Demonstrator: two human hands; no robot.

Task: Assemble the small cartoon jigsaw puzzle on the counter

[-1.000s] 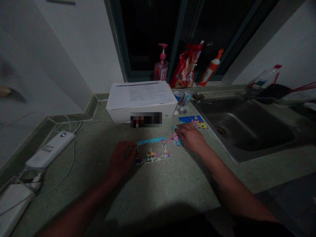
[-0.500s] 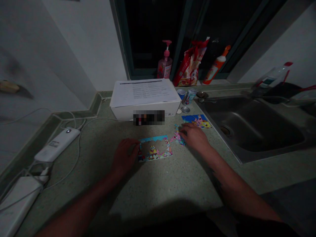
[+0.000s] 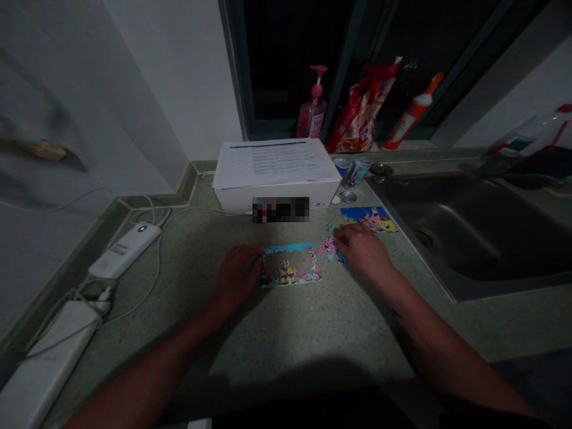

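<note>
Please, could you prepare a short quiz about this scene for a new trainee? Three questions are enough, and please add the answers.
1. Which hand touches the loose pink puzzle pieces?
2. True or false: the printed sheet lies on top of the white box.
3. What lies between the left hand and those loose pieces?

Key:
1. The right hand.
2. True.
3. The partly assembled jigsaw.

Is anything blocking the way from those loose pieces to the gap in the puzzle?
Nothing visible does: the loose pieces by the right hand lie just beside the puzzle, and its gap looks uncovered.
</note>
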